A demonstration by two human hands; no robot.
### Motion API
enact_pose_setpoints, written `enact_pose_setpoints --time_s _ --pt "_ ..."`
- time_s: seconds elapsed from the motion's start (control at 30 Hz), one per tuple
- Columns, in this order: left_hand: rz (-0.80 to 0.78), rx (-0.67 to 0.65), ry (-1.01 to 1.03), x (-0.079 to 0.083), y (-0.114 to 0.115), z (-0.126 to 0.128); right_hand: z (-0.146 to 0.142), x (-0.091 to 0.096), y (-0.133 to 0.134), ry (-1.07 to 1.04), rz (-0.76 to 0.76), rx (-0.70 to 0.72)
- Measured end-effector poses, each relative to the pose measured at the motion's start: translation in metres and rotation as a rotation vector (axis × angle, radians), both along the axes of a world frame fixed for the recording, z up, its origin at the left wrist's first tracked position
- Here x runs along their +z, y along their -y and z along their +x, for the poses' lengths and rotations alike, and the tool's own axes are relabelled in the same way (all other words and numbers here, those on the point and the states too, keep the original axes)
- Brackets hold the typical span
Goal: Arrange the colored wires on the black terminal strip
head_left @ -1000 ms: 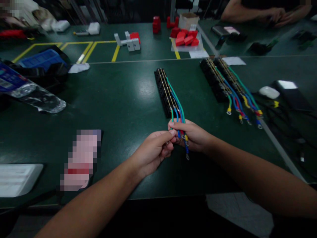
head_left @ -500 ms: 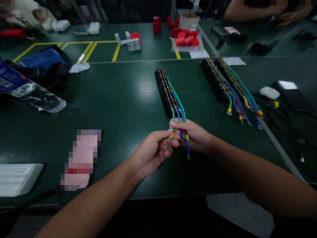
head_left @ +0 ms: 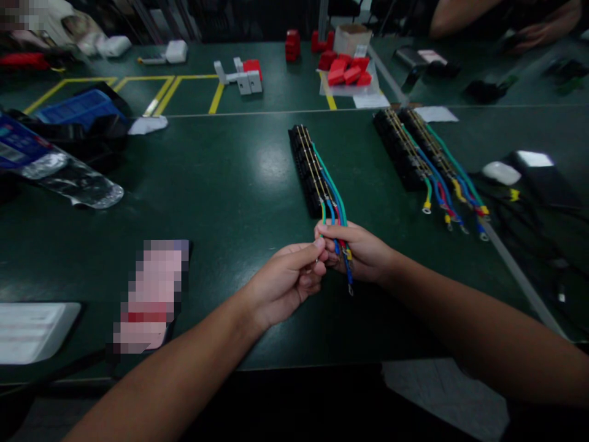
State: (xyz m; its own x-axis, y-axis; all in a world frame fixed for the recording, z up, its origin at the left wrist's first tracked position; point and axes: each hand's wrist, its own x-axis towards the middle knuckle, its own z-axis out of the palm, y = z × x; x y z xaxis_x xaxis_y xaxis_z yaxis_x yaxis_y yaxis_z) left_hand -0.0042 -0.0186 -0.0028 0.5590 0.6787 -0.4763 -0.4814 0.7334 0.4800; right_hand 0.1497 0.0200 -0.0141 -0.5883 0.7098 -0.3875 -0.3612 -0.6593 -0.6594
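Observation:
A long black terminal strip (head_left: pixel 304 166) lies on the green table (head_left: pixel 221 202) ahead of me. Green, blue and red wires (head_left: pixel 332 193) run from it toward me and end in ring lugs. My right hand (head_left: pixel 361 252) is closed round the bundle of wire ends, with a blue wire's lug hanging below it. My left hand (head_left: pixel 288 279) pinches the end of one wire right beside the right hand's fingers; the lug itself is hidden between the fingertips.
Two more wired terminal strips (head_left: pixel 416 147) lie to the right. Red blocks (head_left: pixel 345 70) and a cardboard box (head_left: pixel 350 38) sit at the back. A plastic bottle (head_left: pixel 55 172) and blue tray (head_left: pixel 76 107) are left. Another person's arms (head_left: pixel 501 21) rest at the far right.
Half a second ago a yellow-sleeved lug showed between my hands; now my left fingertips have closed over it. Both hands stay in the same place.

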Motion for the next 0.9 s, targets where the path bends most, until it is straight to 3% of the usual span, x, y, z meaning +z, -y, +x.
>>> enact_pose_setpoints --time_s 0.9 --pt "0.052 0.003 -0.090 0.0016 -0.0001 -0.0006 0.0017 -0.0056 -0.0016 0.002 0.036 0.036"
